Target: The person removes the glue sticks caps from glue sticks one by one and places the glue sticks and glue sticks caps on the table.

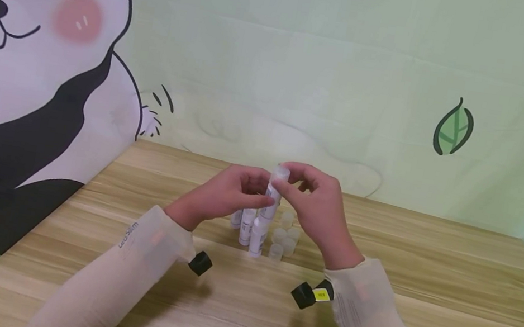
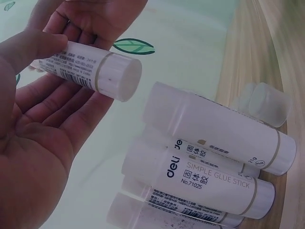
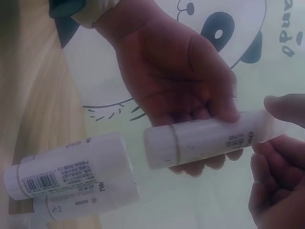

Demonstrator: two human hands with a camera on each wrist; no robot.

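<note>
My left hand [image 1: 223, 193] grips the white body of a glue stick [image 1: 270, 203], thumb on one side and fingers on the other. The stick is upright over the table, its printed label and barcode showing in the left wrist view. At its top end, my right hand [image 1: 321, 209] pinches the translucent cap [image 1: 280, 174] between thumb and fingers. Below the hands, several white glue sticks [image 2: 214, 179] stand together, lettered "deli" and "SIMPLE GLUE STICK". Loose translucent caps [image 1: 276, 252] lie grouped just right of them.
A wood-grain table [image 1: 240, 307] spreads under both arms. Behind it hangs a pale green backdrop [image 1: 267, 62] with leaf drawings and a large panda [image 1: 31, 38] at left. Small black cameras [image 1: 304, 295] are fixed at the wrists.
</note>
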